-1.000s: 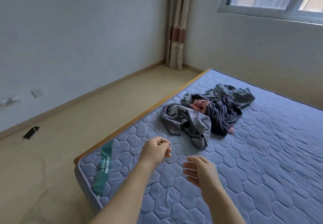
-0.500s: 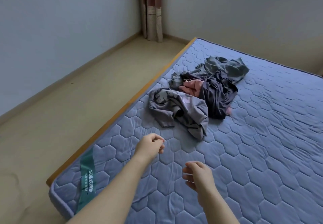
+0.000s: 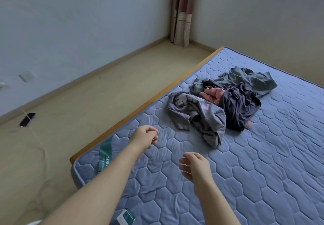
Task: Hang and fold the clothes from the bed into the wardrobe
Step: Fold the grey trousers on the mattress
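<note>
A blue quilted mattress point(image 3: 263, 172), stitched in hexagons and edged by a wooden bed rail point(image 3: 140, 109), spreads beneath both hands. Ahead of them, slightly rightward, lies a crumpled heap of soft clothes point(image 3: 226, 102), its long axis running diagonally away to the far right. Nearest is a limp grey-lilac printed T-shirt point(image 3: 198, 116), one end trailing toward the right hand point(image 3: 195, 166). Beyond it are a wrinkled dark purple garment point(image 3: 240, 109), a grey-green garment point(image 3: 254, 80) farthest, and a small pink piece point(image 3: 212, 95) tucked between. The left hand point(image 3: 143, 136) and the right hover above the mattress, fingers loosely curled, holding nothing, short of the heap.
</note>
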`<state>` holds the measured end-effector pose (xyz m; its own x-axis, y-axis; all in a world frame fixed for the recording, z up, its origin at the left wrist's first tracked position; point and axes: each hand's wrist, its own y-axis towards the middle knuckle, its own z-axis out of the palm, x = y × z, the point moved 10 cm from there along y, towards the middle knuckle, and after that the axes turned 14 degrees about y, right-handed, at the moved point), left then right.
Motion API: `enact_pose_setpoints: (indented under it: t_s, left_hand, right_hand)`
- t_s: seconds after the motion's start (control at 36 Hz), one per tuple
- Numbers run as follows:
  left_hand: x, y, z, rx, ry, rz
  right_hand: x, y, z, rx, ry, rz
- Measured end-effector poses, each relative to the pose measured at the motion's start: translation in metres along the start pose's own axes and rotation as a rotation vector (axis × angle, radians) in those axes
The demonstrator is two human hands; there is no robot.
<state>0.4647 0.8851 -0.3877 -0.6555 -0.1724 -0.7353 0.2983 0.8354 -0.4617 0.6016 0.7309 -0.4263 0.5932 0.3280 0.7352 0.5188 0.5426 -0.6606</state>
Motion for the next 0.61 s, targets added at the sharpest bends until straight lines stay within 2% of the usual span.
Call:
enact_pose_setpoints:
  t_s: [0.14,0.28,0.5,0.61]
  left_hand:
    - [0.028,0.002,-0.055,-0.064,-0.059,-0.026]
    - [0.061,0.010,-0.116,-0.094,-0.120,-0.022]
    - [0.139,0.045,-0.251,-0.175,-0.228,-0.062]
    - [0.195,0.060,-0.315,-0.204,-0.244,-0.147]
  right_hand:
    - [-0.016,-0.017,0.040,0.027,-0.031,0.022]
    - [-0.029,-0.031,0.114,0.072,-0.067,0.032]
    - [-0.081,-0.036,0.287,0.158,-0.195,0.070]
    - [-0.116,-0.036,0.383,0.222,-0.245,0.106]
